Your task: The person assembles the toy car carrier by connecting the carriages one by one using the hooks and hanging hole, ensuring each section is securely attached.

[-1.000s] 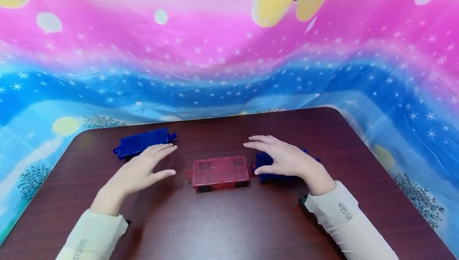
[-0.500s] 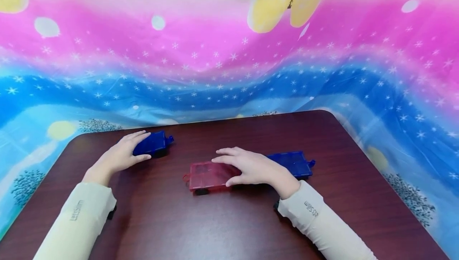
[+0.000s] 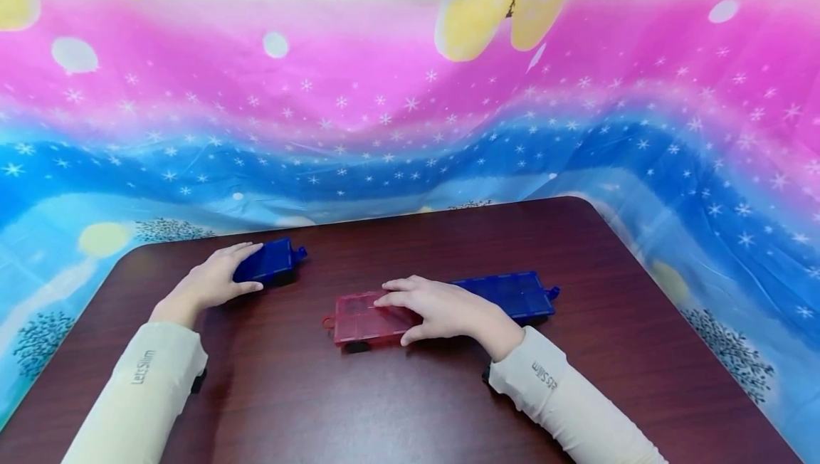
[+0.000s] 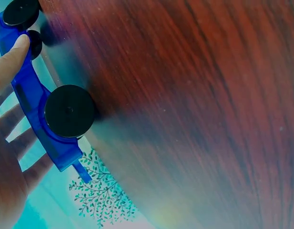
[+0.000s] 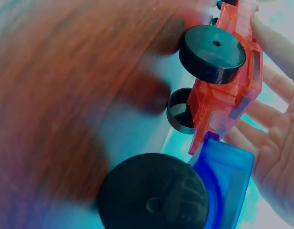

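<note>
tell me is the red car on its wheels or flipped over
On its wheels: the red car sits flat on the table, a black wheel beneath it, right hand on top.

Dark reddish-brown table [image 3: 397, 407]: wood-grain finish, smooth, slight sheen. Red translucent plastic wheeled chassis [image 3: 361, 318] and two blue translucent plastic wheeled chassis [image 3: 272, 261] [image 3: 512, 292]: glossy. Black plastic wheels [image 5: 212, 52]: matt. Printed pink-and-blue backdrop cloth [image 3: 410, 129]: thin, wrinkled, faintly shiny.
</note>
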Demonstrator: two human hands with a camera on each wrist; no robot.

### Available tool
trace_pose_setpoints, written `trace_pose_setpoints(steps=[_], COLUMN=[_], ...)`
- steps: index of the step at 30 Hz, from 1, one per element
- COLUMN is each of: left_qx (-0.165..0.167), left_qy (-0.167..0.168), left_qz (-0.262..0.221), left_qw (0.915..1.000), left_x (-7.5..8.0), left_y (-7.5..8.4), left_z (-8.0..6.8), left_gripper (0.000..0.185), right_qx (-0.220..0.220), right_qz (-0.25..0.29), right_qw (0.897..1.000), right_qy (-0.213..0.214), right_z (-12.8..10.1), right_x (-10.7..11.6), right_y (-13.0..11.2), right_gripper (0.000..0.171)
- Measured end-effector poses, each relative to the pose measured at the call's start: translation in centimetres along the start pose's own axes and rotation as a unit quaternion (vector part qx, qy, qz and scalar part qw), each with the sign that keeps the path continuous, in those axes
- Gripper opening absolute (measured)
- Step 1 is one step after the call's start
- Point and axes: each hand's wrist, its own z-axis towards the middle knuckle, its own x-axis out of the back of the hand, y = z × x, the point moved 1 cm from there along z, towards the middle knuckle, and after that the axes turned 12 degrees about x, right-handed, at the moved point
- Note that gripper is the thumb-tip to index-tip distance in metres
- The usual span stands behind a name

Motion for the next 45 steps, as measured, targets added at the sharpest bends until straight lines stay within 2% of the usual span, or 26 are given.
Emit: trace_pose_setpoints(steps=[10, 13, 25, 36, 45], left_qx=[0.001, -0.004, -0.03, -0.049, -0.072], left_qy=[-0.005, 0.004, 0.054, 0.079, 0.077], left_qz=[0.007, 0.012, 0.048, 0.058, 0.067], left_qw=[1.0, 0.9999, 0.997, 0.994, 0.9922], left_x=[0.3, 0.5, 1.7, 1.2, 0.2], left_y=[0.4, 0.5, 1.1, 2.4, 4.4], left_z=[-0.6, -1.1, -5.0, -8.9, -9.9], left_gripper=[0.082, 0.082, 0.08, 0.077, 0.076], right_qx=[0.004, 0.001, -0.015, -0.018, -0.019], right_qz=[-0.017, -0.012, 0.017, 0.026, 0.026], right_qw=[1.0, 1.0, 1.0, 0.999, 0.999], right_qy=[-0.002, 0.001, 0.009, 0.015, 0.021], right_z=[0.0, -0.1, -0.5, -0.6, -0.7], right_x=[-0.1, -0.1, 0.0, -0.2, 0.1], right_y=[-0.2, -0.1, 0.2, 0.3, 0.5], right_gripper=[0.061, 0.06, 0.059, 0.061, 0.061])
